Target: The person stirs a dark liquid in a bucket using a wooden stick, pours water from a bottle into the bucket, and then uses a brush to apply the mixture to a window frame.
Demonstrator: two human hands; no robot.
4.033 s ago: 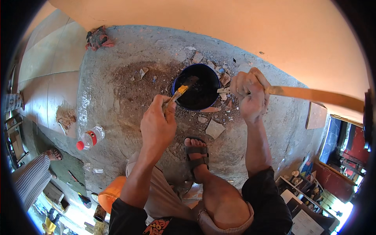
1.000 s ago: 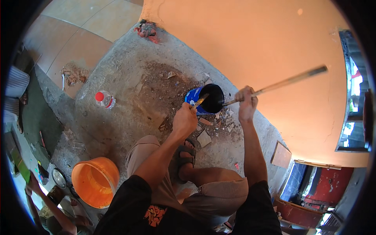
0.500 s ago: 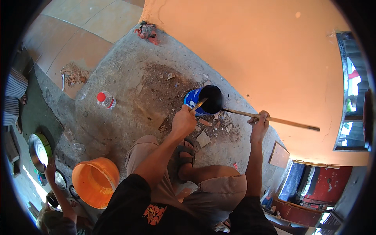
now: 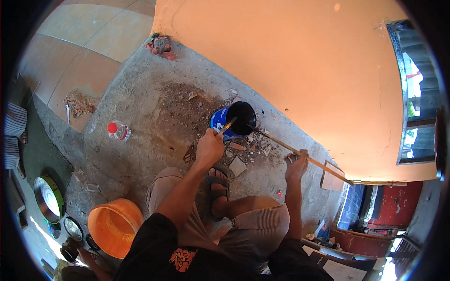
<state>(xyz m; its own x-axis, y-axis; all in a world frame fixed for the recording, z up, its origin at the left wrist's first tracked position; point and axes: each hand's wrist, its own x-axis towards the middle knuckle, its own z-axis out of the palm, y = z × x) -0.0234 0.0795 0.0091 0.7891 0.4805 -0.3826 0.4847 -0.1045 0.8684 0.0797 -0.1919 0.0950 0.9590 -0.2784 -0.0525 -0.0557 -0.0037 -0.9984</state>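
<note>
A blue can (image 4: 219,120) with a black inside stands on the gritty concrete ahead of me, its mouth tipped toward the right in view. My left hand (image 4: 210,148) is closed round a short-handled tool, perhaps a paintbrush (image 4: 228,125), whose far end reaches over the can's mouth. My right hand (image 4: 297,165) grips a long thin wooden stick (image 4: 276,142) at about its middle. The stick's dark far end lies at the can's rim, and its other end slants away toward the lower right. What is inside the can is too dark to make out.
Broken tile pieces (image 4: 237,166) and rubble lie around the can, with an orange wall (image 4: 300,70) behind. To the left are a clear bottle with a red cap (image 4: 118,130), an orange bucket (image 4: 112,248) and a green-sided round tin (image 4: 60,196). Another person's arm (image 4: 93,266) shows at lower left.
The stick has swung so its outer end points lower, and its dark end now reaches further into the can's mouth. The other person's hand has left the green tin. My view has shifted slightly.
</note>
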